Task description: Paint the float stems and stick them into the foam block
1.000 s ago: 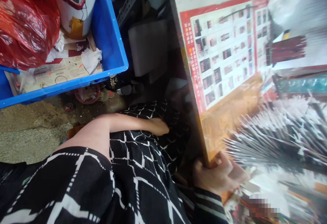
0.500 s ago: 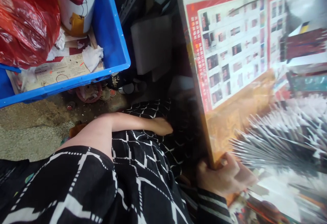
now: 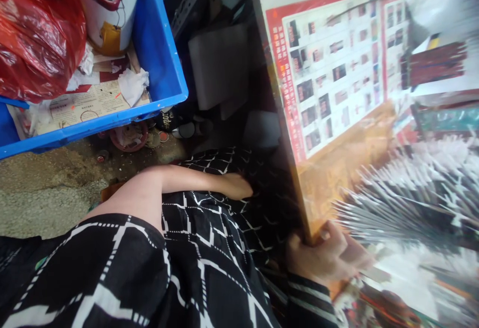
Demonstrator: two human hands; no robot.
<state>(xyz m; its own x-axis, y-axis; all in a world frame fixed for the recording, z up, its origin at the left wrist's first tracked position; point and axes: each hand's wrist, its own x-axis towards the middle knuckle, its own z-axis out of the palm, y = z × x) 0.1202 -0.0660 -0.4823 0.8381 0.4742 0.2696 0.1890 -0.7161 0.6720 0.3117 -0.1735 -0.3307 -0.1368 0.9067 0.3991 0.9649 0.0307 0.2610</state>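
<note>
Around the near corner of the wooden table [image 3: 325, 183], my right hand [image 3: 325, 255] is closed, its fingers curled at the edge. A black cuff with grey stripes covers that wrist. My bare left arm lies bent across the black cloth with white grid lines [image 3: 209, 248] on my lap. The left hand [image 3: 239, 186] rests on this cloth in deep shadow, and its fingers do not show clearly. Just past my right hand, a bundle of thin grey and white spiky strands [image 3: 404, 208] lies on the table, blurred toward the frame's edge.
A printed sheet with a red border [image 3: 337, 73] lies on the table. At the upper left, a blue tub [image 3: 160, 48] holds a red plastic bag [image 3: 37, 33], a white bucket [image 3: 127, 23] and crumpled tissue. Below it stands a small round dish [image 3: 129, 138] among caps on the floor.
The whole view has shifted slightly, so the table and tub sit a little further left. Both hands keep their places, with the right still at the table corner.
</note>
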